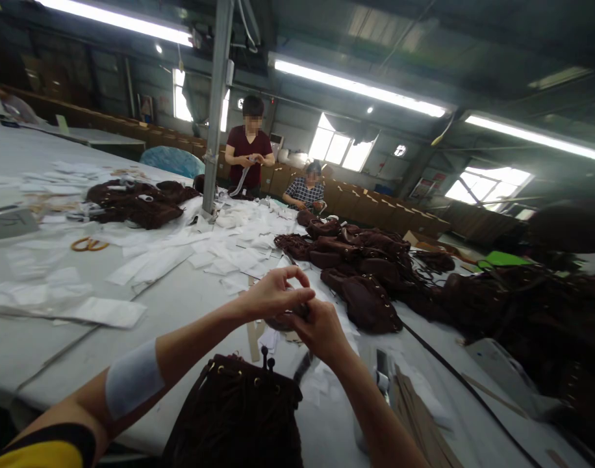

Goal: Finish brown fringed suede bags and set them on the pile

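Note:
My left hand [278, 292] and my right hand [321, 328] meet in front of me, fingers pinched close together. Between them is a dark strap [304, 367], its lower end hanging under my right hand; the fingers hide most of the held part. A shiny brownish piece [279, 322] shows just beneath my left palm, too blurred to name. Below the hands stands a dark brown drawstring bag [239, 409], with gold eyelets along its gathered top and two cord ends sticking up.
Brown bags [360, 299] are heaped at right, with another dark pile [136, 198] at left. White paper scraps [229, 247] cover much of the table. Yellow-handled scissors [89, 244] lie left. A metal post [217, 110] rises ahead. Two people [249, 146] work across the table. Cardboard strips [419, 416] lie at right.

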Motion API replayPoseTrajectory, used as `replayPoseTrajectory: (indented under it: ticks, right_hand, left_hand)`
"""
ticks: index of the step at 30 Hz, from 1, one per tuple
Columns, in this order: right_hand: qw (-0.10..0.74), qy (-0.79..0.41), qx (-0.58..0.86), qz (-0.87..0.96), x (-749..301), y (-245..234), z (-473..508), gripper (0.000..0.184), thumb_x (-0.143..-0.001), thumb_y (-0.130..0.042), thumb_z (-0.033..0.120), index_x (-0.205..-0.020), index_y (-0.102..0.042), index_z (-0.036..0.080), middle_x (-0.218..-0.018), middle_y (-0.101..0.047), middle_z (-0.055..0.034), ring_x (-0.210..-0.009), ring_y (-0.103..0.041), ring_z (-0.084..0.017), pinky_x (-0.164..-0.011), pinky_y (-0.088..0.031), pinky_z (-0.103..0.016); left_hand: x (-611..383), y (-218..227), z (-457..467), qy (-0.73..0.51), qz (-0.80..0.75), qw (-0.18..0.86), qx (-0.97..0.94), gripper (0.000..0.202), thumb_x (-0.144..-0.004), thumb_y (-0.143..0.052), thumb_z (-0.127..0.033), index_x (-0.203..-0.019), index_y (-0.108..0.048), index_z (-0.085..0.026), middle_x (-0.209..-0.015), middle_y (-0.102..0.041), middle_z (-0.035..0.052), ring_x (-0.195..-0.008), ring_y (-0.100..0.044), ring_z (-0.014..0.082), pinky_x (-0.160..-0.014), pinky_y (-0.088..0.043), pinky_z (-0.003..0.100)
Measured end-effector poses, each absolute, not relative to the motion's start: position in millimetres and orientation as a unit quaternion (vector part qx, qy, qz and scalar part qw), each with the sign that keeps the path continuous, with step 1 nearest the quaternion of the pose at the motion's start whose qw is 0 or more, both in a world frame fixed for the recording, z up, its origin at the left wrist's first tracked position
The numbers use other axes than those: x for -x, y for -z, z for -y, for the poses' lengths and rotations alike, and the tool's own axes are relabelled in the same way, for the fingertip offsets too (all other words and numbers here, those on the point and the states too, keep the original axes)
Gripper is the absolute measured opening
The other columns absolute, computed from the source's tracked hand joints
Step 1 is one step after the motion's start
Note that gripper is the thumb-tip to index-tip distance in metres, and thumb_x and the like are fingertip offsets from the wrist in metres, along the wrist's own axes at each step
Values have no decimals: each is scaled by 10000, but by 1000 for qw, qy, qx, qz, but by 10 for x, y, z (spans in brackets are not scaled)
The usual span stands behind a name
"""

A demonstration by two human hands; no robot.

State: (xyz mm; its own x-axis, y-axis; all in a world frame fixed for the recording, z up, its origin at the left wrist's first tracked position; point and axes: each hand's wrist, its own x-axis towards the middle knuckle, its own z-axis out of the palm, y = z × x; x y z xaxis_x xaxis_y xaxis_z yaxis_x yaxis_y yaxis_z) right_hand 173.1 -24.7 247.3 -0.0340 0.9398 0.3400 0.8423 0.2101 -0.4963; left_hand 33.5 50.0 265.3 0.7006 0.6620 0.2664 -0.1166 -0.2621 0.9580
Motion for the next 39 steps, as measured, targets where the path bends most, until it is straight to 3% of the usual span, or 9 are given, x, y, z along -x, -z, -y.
replayPoseTrajectory:
  ticks: [5, 11, 16, 21, 25, 29, 32, 36, 39]
  right_hand:
    - [372, -98, 631, 673, -1775, -2339, 189, 411, -886, -432, 535, -752, -567, 171, -613, -573, 10, -546, -503, -121, -523, -347, -221]
    - [214, -60, 659, 719, -1909, -2059, 251, 265, -819, -584, 439, -809, -647, 182, -630, -651, -35, -611, -595, -183, -545, -331, -247]
    - [342, -108, 648, 671, -1961, -2060, 186, 322, -748, -663, 463, -903, -649, 181, -705, -659, -7, -635, -589, -162, -588, -401, -237]
    - [420, -158, 638, 625, -2044, -1862, 143, 439, -840, -486, 574, -859, -613, 154, -670, -618, -9, -596, -557, -141, -560, -426, -228]
    - [306, -120, 694, 640, -2137, -1638, 223, 368, -876, -480, 482, -942, -629, 153, -724, -677, -56, -651, -623, -186, -585, -423, -251]
    - [181, -85, 713, 672, -2193, -1563, 280, 219, -795, -620, 369, -866, -680, 171, -675, -693, -74, -686, -654, -237, -571, -389, -264]
    - [205, -96, 716, 660, -2235, -1573, 270, 265, -797, -614, 427, -770, -678, 171, -650, -682, -50, -641, -639, -200, -543, -382, -244]
    - [311, -144, 695, 632, -2334, -1476, 299, 368, -795, -600, 506, -856, -656, 148, -680, -673, -12, -609, -599, -150, -553, -409, -226]
    - [308, -149, 711, 615, -2412, -1261, 393, 424, -883, -461, 523, -896, -642, 140, -741, -690, -32, -650, -615, -146, -578, -431, -221]
  left_hand:
    - [-558, -2294, -494, -495, -232, 705, -452, 421, -720, -645, -562, -835, -463, -201, -494, -413, -110, -327, -336, 37, -341, -242, 143]
    - [-466, -2162, -620, -237, -230, 583, -742, 323, -727, -659, -480, -802, -630, -167, -532, -575, -27, -466, -515, 95, -416, -340, 166]
    - [-618, -2194, -579, -346, -221, 645, -644, 340, -717, -681, -462, -853, -586, -165, -506, -542, -55, -403, -451, 67, -386, -294, 155]
    - [-896, -1941, -583, -480, -242, 733, -417, 425, -708, -654, -560, -808, -442, -205, -437, -419, -117, -289, -311, 43, -320, -203, 153]
    - [-887, -1748, -708, -374, -251, 701, -553, 415, -718, -634, -566, -868, -528, -194, -459, -485, -85, -338, -406, 72, -378, -285, 174]
    - [-830, -1730, -805, -189, -222, 554, -780, 307, -615, -757, -430, -764, -650, -184, -561, -599, -17, -540, -550, 131, -488, -358, 200]
    - [-927, -1721, -752, -217, -223, 566, -764, 313, -636, -739, -432, -774, -634, -172, -542, -559, -28, -507, -508, 119, -460, -326, 198]
    - [-1171, -1500, -576, -332, -271, 699, -572, 442, -673, -672, -560, -823, -515, -175, -550, -470, -69, -434, -418, 69, -424, -296, 175]
    - [-1299, -1232, -482, -346, -309, 727, -506, 500, -715, -547, -673, -812, -464, -189, -558, -410, -89, -392, -337, 52, -388, -267, 175]
